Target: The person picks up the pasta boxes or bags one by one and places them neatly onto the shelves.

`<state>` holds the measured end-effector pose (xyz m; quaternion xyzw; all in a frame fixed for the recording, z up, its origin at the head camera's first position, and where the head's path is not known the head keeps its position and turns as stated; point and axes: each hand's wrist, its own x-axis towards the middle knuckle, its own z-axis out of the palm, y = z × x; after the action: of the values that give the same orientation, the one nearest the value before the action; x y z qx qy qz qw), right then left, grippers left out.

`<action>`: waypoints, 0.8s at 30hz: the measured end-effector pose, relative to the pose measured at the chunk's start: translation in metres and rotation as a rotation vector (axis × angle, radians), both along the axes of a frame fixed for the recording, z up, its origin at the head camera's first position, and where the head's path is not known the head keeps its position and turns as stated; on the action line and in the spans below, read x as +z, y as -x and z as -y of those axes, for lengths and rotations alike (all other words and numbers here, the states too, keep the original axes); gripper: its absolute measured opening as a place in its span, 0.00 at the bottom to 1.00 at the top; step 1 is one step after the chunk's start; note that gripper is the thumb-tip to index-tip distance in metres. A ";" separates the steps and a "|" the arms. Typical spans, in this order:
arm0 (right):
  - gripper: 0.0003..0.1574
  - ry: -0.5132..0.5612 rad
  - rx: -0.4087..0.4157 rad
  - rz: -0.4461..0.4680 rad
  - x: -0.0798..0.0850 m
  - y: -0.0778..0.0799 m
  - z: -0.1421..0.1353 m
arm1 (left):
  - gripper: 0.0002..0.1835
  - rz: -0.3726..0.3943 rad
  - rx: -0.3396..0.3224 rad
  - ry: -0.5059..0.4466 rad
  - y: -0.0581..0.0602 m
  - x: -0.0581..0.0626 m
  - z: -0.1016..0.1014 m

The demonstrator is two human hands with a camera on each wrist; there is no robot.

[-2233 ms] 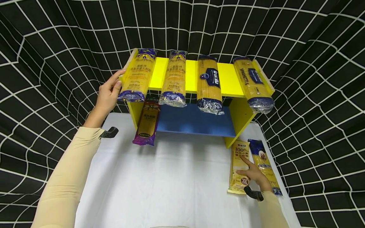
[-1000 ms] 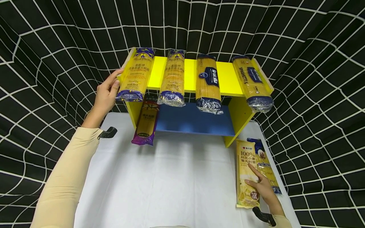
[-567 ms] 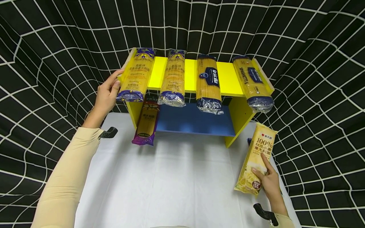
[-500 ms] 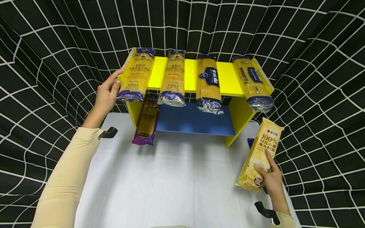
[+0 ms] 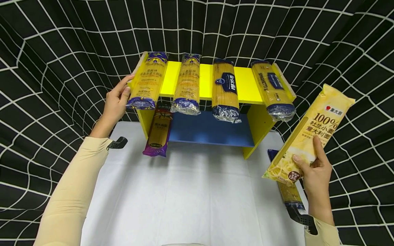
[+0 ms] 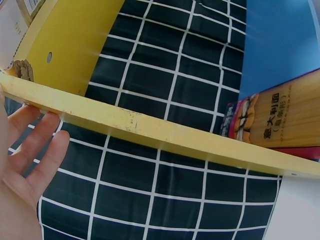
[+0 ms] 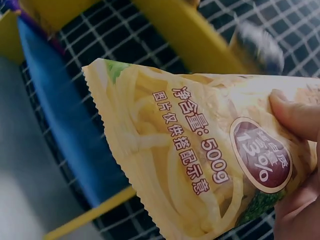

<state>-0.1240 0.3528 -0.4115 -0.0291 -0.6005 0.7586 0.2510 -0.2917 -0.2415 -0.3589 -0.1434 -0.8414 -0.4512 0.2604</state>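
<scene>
My right hand grips a pale yellow pasta packet, thumb on its printed front, tilted in the air right of the shelf. In the right wrist view the lower end of the packet fills the middle. My left hand holds the upper left corner of the yellow and blue shelf, beside a spaghetti packet. In the left wrist view several fingers of the left hand touch the side panel's edge; the thumb is out of sight there.
Three more spaghetti packets lie on the yellow top board. A purple-ended pasta packet lies at the left of the blue lower board. Another blue-ended packet lies on the white table at right, partly hidden. Black gridded cloth surrounds everything.
My right hand has picked the pale yellow packet up off the table and carried it up and right, tilting it. The left hand keeps its place at the shelf corner.
</scene>
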 end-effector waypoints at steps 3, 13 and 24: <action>0.54 -0.045 0.037 -0.061 0.015 0.002 0.008 | 0.22 0.004 0.001 0.002 0.001 -0.001 0.001; 0.53 -0.180 0.171 -0.146 0.043 0.001 0.041 | 0.22 0.010 0.024 0.015 0.001 -0.001 0.000; 0.53 -0.290 0.318 -0.202 0.057 0.010 0.068 | 0.22 0.008 0.025 0.020 0.000 -0.001 0.000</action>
<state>-0.1344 0.2843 -0.3544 0.1780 -0.6720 0.6936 0.1888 -0.2921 -0.2415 -0.3602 -0.1335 -0.8486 -0.4402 0.2613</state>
